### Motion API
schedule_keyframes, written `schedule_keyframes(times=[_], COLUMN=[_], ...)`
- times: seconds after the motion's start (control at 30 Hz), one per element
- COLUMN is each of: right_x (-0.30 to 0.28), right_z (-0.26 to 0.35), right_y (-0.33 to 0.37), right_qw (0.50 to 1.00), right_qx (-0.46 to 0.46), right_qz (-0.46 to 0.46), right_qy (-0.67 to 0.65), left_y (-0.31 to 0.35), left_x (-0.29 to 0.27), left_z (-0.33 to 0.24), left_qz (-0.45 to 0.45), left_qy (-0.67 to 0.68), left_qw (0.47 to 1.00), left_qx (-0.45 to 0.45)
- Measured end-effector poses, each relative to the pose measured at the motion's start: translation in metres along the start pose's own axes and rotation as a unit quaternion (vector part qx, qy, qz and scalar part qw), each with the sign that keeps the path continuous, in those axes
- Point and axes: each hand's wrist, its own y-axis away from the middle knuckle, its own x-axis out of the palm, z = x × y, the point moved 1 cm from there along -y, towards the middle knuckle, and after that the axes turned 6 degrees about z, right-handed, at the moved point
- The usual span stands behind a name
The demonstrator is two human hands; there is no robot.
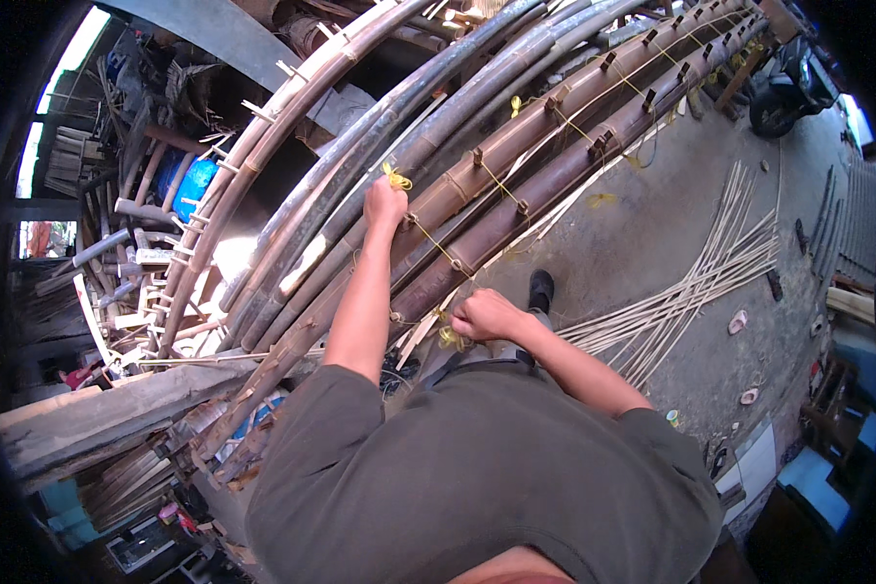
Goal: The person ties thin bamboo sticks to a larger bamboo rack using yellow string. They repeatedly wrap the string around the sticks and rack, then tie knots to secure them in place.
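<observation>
My left hand (385,203) is raised against a long brown bamboo pole (545,127) and pinches a yellow string (396,179) at a knot. The string runs down along the pole toward my right hand (485,314), which is closed on a bunch of the same yellow string (451,338) near my waist. Small wooden pegs (477,156) stick out of the poles, with string looped between them. Several dark bamboo poles (428,107) lie side by side to the left of the brown ones.
Thin pale bamboo strips (711,277) lie spread on the concrete floor at right. A motorbike (788,83) stands at top right. A blue barrel (197,185) and stacked wood fill the left. A heavy timber beam (97,409) crosses at lower left.
</observation>
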Motion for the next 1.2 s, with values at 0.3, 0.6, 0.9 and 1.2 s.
schedule_keyframes(times=[0.3,0.6,0.9,1.2], right_x=[0.090,0.041,-0.015,0.111], right_z=[0.034,0.172,0.085,0.065], right_y=[-0.037,-0.134,-0.209,-0.055], right_qw=[0.803,0.892,0.899,0.998], right_qx=[0.051,-0.065,-0.045,-0.005], right_qz=[0.091,-0.264,-0.026,0.029], right_qy=[-0.586,-0.361,-0.436,-0.056], left_y=[0.144,0.226,0.206,0.199], left_x=[-0.113,0.002,-0.037,-0.043], left_z=[0.033,0.111,0.095,0.093], left_qz=[0.075,-0.142,0.043,0.042], left_qy=[-0.047,0.255,0.238,0.312], left_qw=[0.996,0.930,0.965,0.939], left_qx=[-0.031,0.224,0.099,0.137])
